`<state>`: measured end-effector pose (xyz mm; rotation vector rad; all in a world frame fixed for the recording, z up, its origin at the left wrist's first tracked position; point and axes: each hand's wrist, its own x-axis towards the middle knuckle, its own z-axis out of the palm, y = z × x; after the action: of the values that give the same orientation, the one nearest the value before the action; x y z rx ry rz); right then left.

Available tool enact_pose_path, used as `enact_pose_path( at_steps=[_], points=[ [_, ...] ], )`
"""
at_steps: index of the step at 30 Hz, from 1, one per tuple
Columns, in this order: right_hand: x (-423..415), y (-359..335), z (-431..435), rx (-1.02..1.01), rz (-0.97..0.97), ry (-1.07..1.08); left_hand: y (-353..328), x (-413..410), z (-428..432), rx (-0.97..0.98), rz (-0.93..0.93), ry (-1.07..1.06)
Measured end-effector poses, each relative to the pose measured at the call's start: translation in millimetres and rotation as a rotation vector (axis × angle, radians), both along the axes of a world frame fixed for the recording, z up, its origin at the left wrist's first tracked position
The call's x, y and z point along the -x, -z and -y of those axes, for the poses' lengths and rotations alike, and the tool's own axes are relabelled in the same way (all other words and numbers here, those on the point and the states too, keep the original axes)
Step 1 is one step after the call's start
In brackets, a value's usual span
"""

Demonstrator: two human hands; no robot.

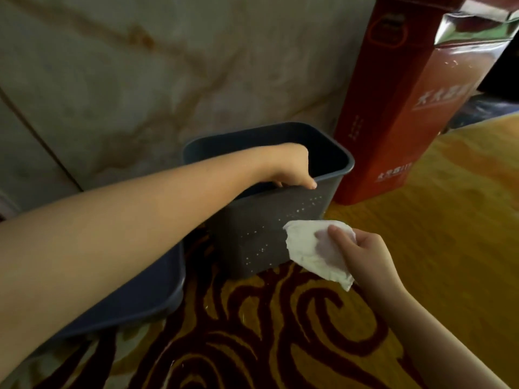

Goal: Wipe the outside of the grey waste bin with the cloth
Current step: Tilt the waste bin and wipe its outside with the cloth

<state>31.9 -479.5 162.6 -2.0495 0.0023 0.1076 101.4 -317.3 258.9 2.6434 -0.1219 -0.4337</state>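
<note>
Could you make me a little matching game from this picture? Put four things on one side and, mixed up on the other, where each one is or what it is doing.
Things:
1. left hand
2. right hand
3. bin
4. red box

Descriptions:
A. stands behind the bin, on its right
B. holds a white cloth
C. grips the bin's rim
D. has white specks on its near side

Pairs: 1-C, 2-B, 3-D, 4-A
</note>
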Motion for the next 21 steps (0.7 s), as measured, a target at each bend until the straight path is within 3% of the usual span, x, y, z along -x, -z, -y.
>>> enact_pose_path(
  at_steps=[5, 10, 17, 21],
  points=[
    [-3, 9, 20, 0.033, -0.095, 0.086, 13, -3, 17, -0.201, 0.067, 0.049],
    [-4, 12, 26, -0.026, -0.054, 0.133, 7, -11, 3, -0.219, 0.171, -0.045],
    [-10, -8, 10, -0.14, 0.278, 0.185, -20, -18, -43, 0.063, 0.246, -0.229],
    [-35, -39, -21, -0.006, 0.499, 0.157, -30, -13, -62, 0.375, 0.254, -0.367]
  ],
)
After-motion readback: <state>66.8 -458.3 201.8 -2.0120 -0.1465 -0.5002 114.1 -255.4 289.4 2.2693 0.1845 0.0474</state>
